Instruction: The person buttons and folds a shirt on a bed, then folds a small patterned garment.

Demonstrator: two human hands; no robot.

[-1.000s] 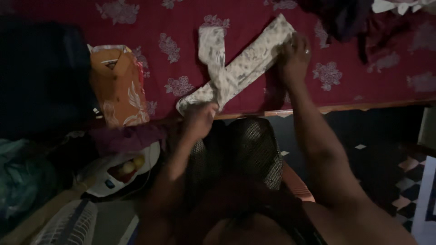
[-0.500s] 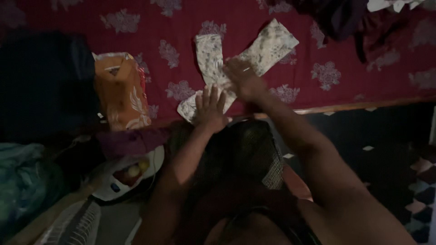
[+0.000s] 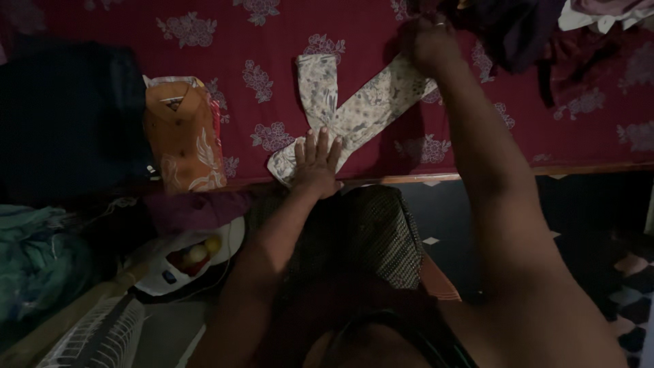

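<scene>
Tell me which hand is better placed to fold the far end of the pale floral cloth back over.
Right, probably. The right hand already sits on the far end of the pale floral cloth, fingers curled at it. The left hand lies flat with spread fingers on the near end, by the bed's edge, pinning it.

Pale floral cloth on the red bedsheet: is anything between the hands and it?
Nothing visible. The left hand lies flat on the near end of the pale floral cloth, and the right hand is on its far end. The orange folded garment lies apart, to the left.

Pale floral-printed cloth (image 3: 361, 112) on a maroon bedsheet (image 3: 545, 129) with pale flower motifs; orange folded shirt (image 3: 184, 136).
</scene>
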